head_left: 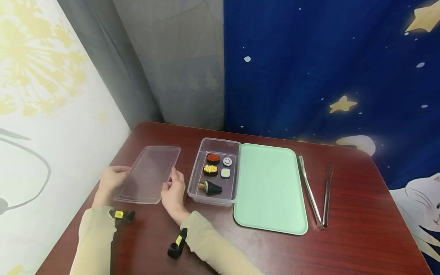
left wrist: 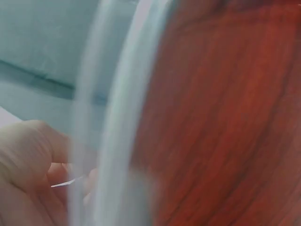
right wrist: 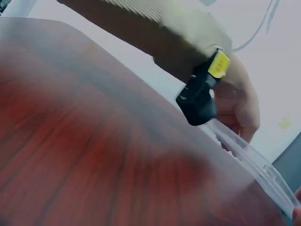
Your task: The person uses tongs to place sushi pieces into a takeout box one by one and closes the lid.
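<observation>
In the head view, a clear plastic lid is held above the left part of the table. My left hand pinches its left edge, and my right hand grips the right edge. The lid's rim crosses the left wrist view, blurred, beside my left hand. In the right wrist view the lid appears edge-on, tilted. Right of my right hand stands a clear box holding toy sushi: a red-topped piece, a yellow-topped piece, two small rolls and a dark cone roll.
A pale green tray lies against the box's right side. Metal tongs rest just right of the tray, spread apart, tips pointing to the back. Curtains hang behind the dark red table, and a pale wall covering borders its left edge.
</observation>
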`<state>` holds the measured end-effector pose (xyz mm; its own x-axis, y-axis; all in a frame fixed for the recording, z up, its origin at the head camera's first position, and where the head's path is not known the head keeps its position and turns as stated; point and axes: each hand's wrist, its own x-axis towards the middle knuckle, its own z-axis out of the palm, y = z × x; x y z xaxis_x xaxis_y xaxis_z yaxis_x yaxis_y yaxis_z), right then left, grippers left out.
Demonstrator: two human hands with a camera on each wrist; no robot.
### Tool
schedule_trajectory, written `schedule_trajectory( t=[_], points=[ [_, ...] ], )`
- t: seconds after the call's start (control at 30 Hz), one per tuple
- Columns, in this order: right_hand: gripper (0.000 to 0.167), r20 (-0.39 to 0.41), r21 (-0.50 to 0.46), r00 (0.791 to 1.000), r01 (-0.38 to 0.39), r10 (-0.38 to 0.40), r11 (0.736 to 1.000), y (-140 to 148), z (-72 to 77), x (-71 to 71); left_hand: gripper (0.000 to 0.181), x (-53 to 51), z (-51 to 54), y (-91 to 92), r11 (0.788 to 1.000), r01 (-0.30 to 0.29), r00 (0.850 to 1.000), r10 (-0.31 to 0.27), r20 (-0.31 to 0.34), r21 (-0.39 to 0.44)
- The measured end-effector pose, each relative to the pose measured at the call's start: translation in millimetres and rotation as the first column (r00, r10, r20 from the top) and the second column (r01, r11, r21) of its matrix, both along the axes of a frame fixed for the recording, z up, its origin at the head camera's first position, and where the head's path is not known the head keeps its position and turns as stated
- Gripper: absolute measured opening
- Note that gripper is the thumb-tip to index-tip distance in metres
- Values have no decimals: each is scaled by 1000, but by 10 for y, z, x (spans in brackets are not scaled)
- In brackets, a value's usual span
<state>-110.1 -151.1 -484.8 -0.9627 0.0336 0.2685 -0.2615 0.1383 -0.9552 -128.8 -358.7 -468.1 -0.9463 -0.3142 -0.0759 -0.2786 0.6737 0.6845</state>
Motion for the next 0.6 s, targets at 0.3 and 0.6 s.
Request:
schedule_trajectory(
  t=[0.3, 0.6],
  points=[
    [52, -146, -61, 988, 50, -59, 997, 13, 201, -129, 42, 47, 173, -143, 986, -10, 1000, 6, 22, 169],
    [34, -97, -111, 995, 13, -24, 994, 52, 387, -223, 24, 105, 313, -202, 942, -29, 995, 60, -80, 336]
  ],
)
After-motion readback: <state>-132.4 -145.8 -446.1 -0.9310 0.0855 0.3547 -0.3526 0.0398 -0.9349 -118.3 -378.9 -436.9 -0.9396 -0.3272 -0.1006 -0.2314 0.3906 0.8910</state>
